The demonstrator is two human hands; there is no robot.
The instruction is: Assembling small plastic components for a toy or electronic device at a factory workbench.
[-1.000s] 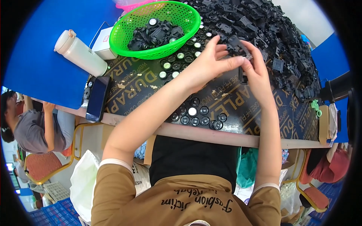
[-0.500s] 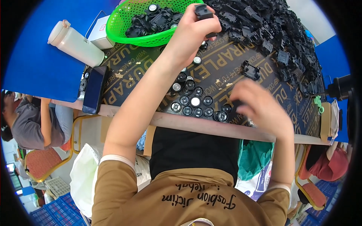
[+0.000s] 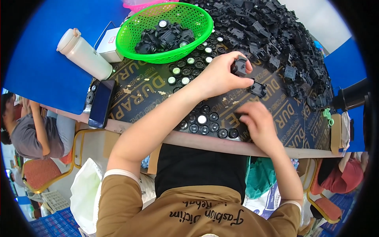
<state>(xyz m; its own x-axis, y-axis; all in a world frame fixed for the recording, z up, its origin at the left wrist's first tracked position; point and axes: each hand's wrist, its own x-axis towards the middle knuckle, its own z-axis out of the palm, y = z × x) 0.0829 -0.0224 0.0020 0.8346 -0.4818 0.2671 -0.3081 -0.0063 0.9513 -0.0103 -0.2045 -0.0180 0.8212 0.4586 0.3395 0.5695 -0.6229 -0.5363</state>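
Observation:
My left hand (image 3: 224, 76) is closed on a black plastic housing (image 3: 239, 66), gripped between thumb and fingers above the middle of the table. Just beyond its thumb, a similar black housing (image 3: 258, 88) lies on the dark board. My right hand (image 3: 258, 124), slightly blurred, is low over the board near the front edge with its fingers curled. Something dark shows at its fingertips, too unclear to name. Left of that hand lie several small round black wheels (image 3: 204, 130), one with a white disc (image 3: 202, 119) in the middle. My left forearm hides part of the wheels.
A big heap of black housings (image 3: 272, 43) covers the far right. A green basket (image 3: 166, 59) holds more parts; wheels (image 3: 185, 71) lie in front of it. At left are a white bottle (image 3: 85, 55), a white box (image 3: 109, 45) and a phone (image 3: 102, 103). People sit at both sides.
My left hand has come from beside the basket toward the right and nearer, still gripping the black housing. My right hand has shifted slightly left and nearer the edge. The whole view has tilted slightly.

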